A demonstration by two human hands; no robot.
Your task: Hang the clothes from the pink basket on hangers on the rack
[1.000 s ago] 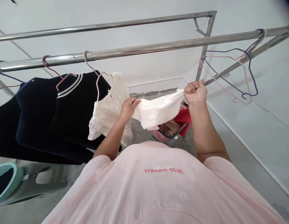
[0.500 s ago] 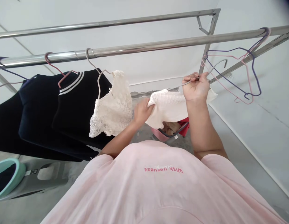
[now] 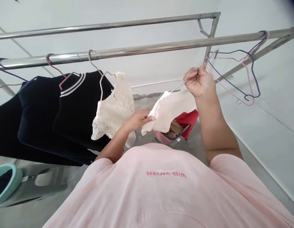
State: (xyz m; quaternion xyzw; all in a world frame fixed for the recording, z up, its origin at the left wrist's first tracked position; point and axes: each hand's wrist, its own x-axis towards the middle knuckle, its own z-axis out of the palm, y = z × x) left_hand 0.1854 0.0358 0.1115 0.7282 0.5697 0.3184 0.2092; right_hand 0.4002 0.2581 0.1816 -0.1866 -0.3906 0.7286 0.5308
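My left hand (image 3: 141, 119) is closed on the lower left edge of a white garment (image 3: 169, 107), thumb on top of the cloth. In my right hand (image 3: 200, 79) I grip a grey wire clothes hanger (image 3: 181, 84) near its neck, its hook sticking up above my fingers. One arm of the hanger runs down to the white garment, which hangs between my hands below the rail. My right hand and forearm hide the garment's far end. Left of it a cream lace top (image 3: 116, 107) hangs on a beige hanger (image 3: 101, 82).
A metal rail (image 3: 149, 48) crosses in front, with another rail (image 3: 137, 24) behind it. Several dark garments (image 3: 75, 110) hang at left; purple and pink hangers (image 3: 252, 72) at right. Below are a pink basket (image 3: 162, 137), red cloth (image 3: 187, 122) and a teal basin (image 3: 15, 180).
My right hand has risen and moved slightly right, turning the hanger's hook more upright. My left hand has shifted down and left, and the white garment now slants down toward it.
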